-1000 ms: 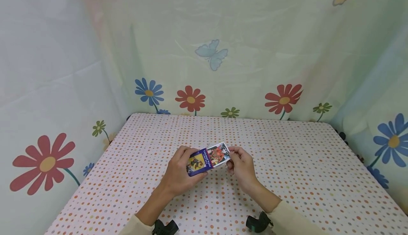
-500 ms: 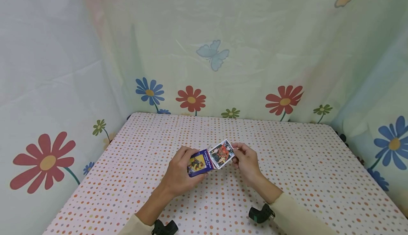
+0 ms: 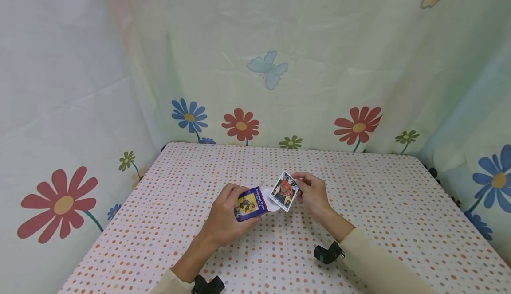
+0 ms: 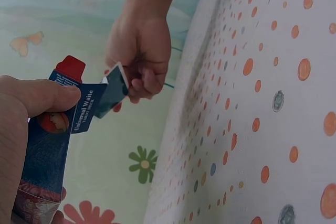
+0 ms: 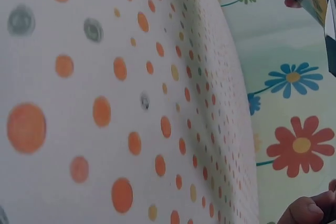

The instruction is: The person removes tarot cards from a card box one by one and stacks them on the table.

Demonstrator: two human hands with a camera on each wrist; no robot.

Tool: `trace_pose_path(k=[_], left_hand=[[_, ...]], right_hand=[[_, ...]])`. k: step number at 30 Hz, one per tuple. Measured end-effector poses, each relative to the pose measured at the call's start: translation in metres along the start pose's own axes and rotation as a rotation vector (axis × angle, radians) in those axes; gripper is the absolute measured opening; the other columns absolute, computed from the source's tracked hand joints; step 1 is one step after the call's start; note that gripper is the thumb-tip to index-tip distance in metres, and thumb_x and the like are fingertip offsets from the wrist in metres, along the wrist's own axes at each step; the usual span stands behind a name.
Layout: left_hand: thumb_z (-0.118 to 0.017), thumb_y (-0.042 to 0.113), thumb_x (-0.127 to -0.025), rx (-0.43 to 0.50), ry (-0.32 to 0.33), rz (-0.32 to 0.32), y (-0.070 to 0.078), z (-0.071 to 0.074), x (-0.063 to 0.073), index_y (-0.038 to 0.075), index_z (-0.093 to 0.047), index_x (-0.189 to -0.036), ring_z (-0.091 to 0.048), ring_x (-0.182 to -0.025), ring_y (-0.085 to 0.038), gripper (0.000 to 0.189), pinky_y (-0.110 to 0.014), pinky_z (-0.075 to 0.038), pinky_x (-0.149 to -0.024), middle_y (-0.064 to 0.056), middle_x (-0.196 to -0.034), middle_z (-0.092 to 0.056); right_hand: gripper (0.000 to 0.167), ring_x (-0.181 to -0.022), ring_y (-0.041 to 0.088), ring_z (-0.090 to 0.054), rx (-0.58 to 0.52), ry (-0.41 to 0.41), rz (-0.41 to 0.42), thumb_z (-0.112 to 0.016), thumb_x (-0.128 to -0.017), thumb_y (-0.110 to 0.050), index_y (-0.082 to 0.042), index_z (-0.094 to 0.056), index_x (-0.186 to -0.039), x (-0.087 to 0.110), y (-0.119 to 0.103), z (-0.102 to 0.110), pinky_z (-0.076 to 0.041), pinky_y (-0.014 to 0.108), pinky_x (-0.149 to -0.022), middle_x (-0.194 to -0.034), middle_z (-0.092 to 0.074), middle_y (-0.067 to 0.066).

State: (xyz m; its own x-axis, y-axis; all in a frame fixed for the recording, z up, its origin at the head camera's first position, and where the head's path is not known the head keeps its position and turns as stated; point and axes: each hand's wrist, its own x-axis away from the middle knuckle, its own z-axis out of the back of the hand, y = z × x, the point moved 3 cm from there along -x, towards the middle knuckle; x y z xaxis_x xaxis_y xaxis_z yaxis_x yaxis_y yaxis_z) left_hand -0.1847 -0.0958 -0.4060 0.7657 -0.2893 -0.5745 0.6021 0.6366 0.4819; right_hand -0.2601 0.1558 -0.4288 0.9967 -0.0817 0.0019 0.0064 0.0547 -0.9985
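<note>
My left hand (image 3: 225,214) grips a blue tarot deck box (image 3: 248,204) with a yellow picture, held over the table. Its white inner flap (image 3: 269,200) sticks out on the right. In the left wrist view the left thumb presses on the box (image 4: 50,145), and a red tab (image 4: 71,69) stands up at its end. Between thumb and fingers, my right hand (image 3: 314,195) pinches a tarot card (image 3: 284,192) with a red and black picture, tilted just beyond the flap. Whether more cards lie under it, I cannot tell. The right wrist view catches only part of the right hand (image 5: 307,211).
A table with a dotted cloth (image 3: 191,170) lies under both hands. Behind it hangs a curtain (image 3: 311,41) printed with flowers and a butterfly. Black wrist cameras (image 3: 329,253) are strapped to both forearms.
The right hand has drawn the tarot card out of the box, up and to the right, turning it more upright. The left hand and box have hardly moved.
</note>
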Motion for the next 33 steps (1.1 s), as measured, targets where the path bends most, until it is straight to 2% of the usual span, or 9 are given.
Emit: trace_pose_path(k=[9,16,19,25,33], left_hand=[[-0.092,0.036,-0.073,-0.002,-0.005,0.011,-0.001,-0.002,0.001,0.010,-0.060,-0.129,-0.052,-0.096,-0.008,0.070,-0.023,-0.053,-0.076,-0.001,-0.119,-0.054],[-0.091,0.036,-0.074,0.009,-0.012,0.015,-0.002,-0.003,0.001,0.011,-0.060,-0.130,-0.052,-0.095,-0.008,0.069,-0.023,-0.052,-0.075,-0.001,-0.118,-0.053],[-0.091,0.036,-0.074,0.014,-0.018,0.019,-0.002,-0.003,0.001,0.011,-0.060,-0.130,-0.052,-0.094,-0.007,0.069,-0.023,-0.052,-0.075,-0.001,-0.119,-0.053],[-0.091,0.036,-0.073,0.018,-0.017,0.012,-0.001,-0.002,0.000,0.011,-0.060,-0.130,-0.052,-0.094,-0.008,0.069,-0.023,-0.052,-0.075,0.000,-0.118,-0.053],[-0.094,0.031,-0.070,0.025,-0.015,0.002,-0.001,-0.003,0.001,0.009,-0.060,-0.128,-0.053,-0.094,-0.009,0.070,-0.024,-0.053,-0.075,-0.001,-0.118,-0.054]], right_hand=[[0.027,-0.066,0.015,-0.046,0.107,-0.016,-0.089,-0.043,-0.107,-0.005,0.000,-0.063,-0.125,-0.014,0.013,0.015,-0.039,0.025,-0.053,-0.093,-0.051,0.008],[0.026,-0.068,0.014,-0.047,0.194,0.003,-0.108,-0.046,-0.106,-0.005,-0.003,-0.066,-0.123,-0.025,0.020,0.022,-0.039,0.023,-0.052,-0.098,-0.053,0.010],[0.025,-0.069,0.014,-0.048,0.277,-0.009,-0.069,-0.047,-0.105,-0.005,-0.003,-0.068,-0.120,-0.028,0.021,0.022,-0.041,0.024,-0.053,-0.098,-0.054,0.011],[0.024,-0.077,0.020,-0.051,0.549,-0.043,0.063,-0.050,-0.104,-0.004,-0.007,-0.073,-0.113,-0.035,0.021,0.020,-0.043,0.030,-0.064,-0.099,-0.061,0.011],[0.018,-0.069,0.018,-0.053,0.832,-0.106,0.163,-0.057,-0.101,-0.005,-0.010,-0.074,-0.105,-0.046,0.024,0.011,-0.039,0.031,-0.060,-0.086,-0.068,0.005]])
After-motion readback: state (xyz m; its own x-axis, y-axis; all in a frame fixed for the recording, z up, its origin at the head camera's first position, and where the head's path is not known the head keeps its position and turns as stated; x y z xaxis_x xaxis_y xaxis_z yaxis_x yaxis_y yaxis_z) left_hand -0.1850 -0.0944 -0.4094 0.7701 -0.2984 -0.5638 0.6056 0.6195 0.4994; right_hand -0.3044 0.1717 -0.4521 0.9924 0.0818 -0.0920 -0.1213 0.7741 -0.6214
